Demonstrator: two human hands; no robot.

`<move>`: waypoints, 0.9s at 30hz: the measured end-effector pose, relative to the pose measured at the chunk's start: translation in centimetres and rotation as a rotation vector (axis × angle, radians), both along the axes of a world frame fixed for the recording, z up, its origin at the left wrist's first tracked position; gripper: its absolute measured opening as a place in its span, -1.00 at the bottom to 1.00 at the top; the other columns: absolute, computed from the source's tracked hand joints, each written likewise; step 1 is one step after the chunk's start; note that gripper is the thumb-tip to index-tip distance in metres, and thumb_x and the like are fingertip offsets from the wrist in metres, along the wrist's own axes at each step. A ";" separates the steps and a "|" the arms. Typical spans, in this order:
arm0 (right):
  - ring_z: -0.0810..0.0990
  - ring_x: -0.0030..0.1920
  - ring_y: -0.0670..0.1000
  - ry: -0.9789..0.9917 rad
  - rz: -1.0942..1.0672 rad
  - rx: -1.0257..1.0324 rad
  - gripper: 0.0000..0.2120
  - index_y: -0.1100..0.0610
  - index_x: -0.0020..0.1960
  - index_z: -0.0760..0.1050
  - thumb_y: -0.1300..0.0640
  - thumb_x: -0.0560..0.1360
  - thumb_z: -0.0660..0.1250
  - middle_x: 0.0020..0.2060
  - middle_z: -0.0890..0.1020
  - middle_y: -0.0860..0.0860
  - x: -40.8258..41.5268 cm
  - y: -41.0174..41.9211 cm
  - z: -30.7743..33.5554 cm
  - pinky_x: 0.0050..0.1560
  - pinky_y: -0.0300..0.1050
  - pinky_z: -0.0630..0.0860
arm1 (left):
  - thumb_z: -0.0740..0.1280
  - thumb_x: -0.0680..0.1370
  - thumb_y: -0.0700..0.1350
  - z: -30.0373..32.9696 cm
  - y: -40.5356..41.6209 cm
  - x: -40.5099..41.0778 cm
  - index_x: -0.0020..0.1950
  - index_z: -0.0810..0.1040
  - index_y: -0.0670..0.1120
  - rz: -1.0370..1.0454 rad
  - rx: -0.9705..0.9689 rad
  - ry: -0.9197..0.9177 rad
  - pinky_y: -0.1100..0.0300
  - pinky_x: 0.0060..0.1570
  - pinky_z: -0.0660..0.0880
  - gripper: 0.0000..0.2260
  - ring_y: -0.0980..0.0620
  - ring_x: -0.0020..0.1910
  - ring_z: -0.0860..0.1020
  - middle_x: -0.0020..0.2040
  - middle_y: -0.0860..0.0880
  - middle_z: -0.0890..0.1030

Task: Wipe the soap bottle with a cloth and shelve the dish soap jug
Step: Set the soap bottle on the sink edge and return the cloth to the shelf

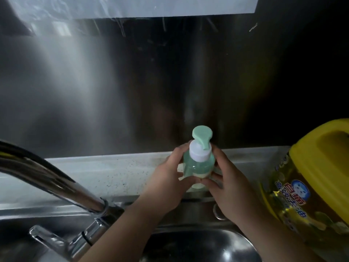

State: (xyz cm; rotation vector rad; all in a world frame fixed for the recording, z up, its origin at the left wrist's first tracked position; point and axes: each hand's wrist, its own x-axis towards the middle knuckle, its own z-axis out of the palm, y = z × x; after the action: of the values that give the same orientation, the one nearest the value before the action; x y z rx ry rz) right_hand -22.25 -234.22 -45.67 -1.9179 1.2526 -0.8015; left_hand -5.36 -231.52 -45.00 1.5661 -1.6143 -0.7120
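Soap bottle [198,165]: clear body, pale green liquid, white collar, green pump head. It stands upright over the pale ledge [98,173] behind the sink [198,248], at the foot of the steel backsplash [113,91]. Whether its base touches the ledge cannot be told.

Left hand [170,178]: fingers curled round the left side of the bottle, gripping it.

Right hand [230,184]: fingers curled round the right side and lower front, also gripping.

A peeling pale label or scrap shows between the 2 hands at the bottle's lower part; it is too unclear to name.

Dish soap jug [311,186]: yellow, moulded handle, printed label, at right edge, tilted, just beside the right wrist.

Chrome faucet [62,184]: lower left, well apart from the bottle.
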 end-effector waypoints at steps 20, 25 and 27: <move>0.43 0.41 -0.07 0.020 0.034 0.046 -0.18 -0.34 0.48 -0.05 0.13 0.50 0.38 0.49 0.30 -0.20 0.2 0.7 -0.2 0.34 0.05 0.47 | 0.49 0.46 -0.13 -0.5 0.7 0.0 0.38 0.20 0.41 -0.015 0.027 0.012 0.17 0.30 0.50 -0.29 0.25 0.33 0.43 0.34 0.25 0.44; 0.33 0.46 -0.14 0.056 0.026 0.028 -0.07 -0.35 0.50 -0.12 0.15 0.45 0.44 0.51 0.26 -0.21 0.1 1.0 -0.1 0.40 -0.06 0.39 | 0.50 0.46 -0.11 -0.9 0.8 0.1 0.49 0.03 0.38 -0.024 0.055 -0.077 0.26 0.33 0.41 -0.14 0.27 0.36 0.39 0.43 0.25 0.36; 0.27 0.49 -0.13 0.066 0.002 0.016 0.00 -0.34 0.50 -0.17 0.16 0.42 0.47 0.53 0.20 -0.20 0.0 0.9 0.0 0.42 -0.08 0.35 | 0.52 0.44 -0.10 -1.1 0.9 0.2 0.55 -0.11 0.31 -0.028 0.083 -0.086 0.27 0.33 0.37 -0.03 0.22 0.41 0.36 0.48 0.22 0.32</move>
State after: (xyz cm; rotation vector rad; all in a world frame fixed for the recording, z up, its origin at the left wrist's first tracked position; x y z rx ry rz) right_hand -22.26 -233.28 -45.66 -1.9461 1.2922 -0.7301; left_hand -5.18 -230.59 -46.07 1.6564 -1.6909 -0.7438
